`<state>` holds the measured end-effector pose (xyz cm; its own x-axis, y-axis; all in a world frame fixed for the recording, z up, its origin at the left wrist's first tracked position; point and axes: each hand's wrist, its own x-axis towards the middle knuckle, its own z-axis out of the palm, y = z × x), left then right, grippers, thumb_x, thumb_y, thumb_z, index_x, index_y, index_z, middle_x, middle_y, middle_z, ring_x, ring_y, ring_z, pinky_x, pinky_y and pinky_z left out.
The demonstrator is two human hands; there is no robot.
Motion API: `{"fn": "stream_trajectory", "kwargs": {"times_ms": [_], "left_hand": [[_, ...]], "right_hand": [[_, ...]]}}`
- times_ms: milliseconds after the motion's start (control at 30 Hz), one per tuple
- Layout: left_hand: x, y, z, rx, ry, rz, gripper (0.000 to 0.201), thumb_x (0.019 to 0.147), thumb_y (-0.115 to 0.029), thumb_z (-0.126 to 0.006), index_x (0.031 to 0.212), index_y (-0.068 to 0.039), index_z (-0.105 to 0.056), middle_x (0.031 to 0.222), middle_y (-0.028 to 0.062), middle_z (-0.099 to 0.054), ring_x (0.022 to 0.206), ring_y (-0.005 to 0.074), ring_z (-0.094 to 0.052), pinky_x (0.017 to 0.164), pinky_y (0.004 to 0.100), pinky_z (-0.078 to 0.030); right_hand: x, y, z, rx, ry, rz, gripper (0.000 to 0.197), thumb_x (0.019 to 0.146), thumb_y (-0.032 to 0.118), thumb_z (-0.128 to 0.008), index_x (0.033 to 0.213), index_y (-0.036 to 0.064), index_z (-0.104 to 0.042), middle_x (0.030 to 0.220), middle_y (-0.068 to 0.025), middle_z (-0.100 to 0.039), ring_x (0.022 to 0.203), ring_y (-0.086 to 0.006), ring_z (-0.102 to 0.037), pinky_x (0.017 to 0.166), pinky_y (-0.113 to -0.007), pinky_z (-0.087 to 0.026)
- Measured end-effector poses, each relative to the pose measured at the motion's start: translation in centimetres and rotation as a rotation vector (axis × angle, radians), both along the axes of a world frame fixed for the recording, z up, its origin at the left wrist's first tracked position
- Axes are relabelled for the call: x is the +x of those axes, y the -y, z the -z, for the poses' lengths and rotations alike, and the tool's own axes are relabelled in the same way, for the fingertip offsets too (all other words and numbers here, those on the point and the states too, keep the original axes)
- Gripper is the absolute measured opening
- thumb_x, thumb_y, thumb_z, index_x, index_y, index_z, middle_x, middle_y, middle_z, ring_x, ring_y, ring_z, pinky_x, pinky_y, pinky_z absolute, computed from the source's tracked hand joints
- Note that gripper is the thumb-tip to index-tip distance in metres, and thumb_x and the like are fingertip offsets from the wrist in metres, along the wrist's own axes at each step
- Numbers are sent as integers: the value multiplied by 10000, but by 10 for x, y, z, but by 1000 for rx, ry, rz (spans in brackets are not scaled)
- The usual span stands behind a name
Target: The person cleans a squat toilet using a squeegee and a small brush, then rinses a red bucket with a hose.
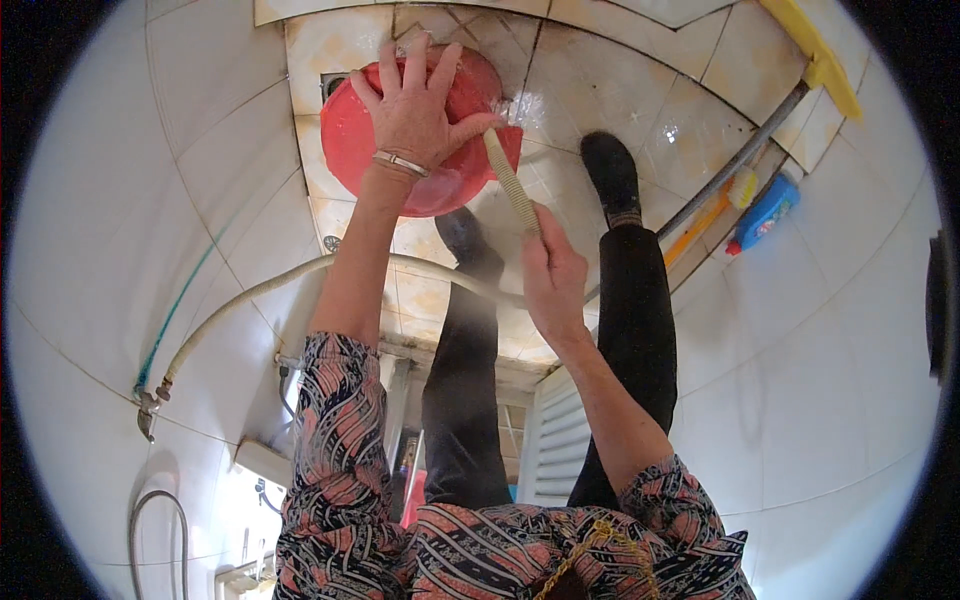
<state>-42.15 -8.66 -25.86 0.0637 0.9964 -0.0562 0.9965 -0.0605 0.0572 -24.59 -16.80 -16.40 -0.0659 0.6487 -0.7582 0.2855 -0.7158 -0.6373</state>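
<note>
A red plastic basin (345, 155) rests on the wet tiled floor in front of me. My left hand (412, 112) is spread over it, fingers apart and palm down, and seems to touch its surface. Whether the basin is tilted or upside down I cannot tell. In my right hand (556, 275) is a ribbed cream hose (512, 185), gripped a short way behind its end. That open end points at the basin, close by my left thumb. From my right hand the hose runs back under my left forearm to a wall tap (148, 402).
A yellow-headed floor squeegee (828, 75) leans along the right wall. Beside it lie an orange-handled brush (742, 188) and a blue bottle (768, 212) with a red cap. My black shoe (608, 168) stands right of the basin. A thin green hose (185, 295) hangs at left.
</note>
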Motion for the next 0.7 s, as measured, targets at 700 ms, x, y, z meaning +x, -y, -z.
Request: {"fn": "stream_trajectory", "kwargs": {"times_ms": [700], "left_hand": [[-14,14,-15,-194,-36,-30,798,480,-641,-550,1125,-201,-386,1043,92,-451,1021,260,-357,760,498,-253]], "right_hand": [[-3,-2,-11,-83,-150,-69,233,779,139,-373,976,35,-443,560,-113,-450,468,-196,-453,476,-294,-383]]}}
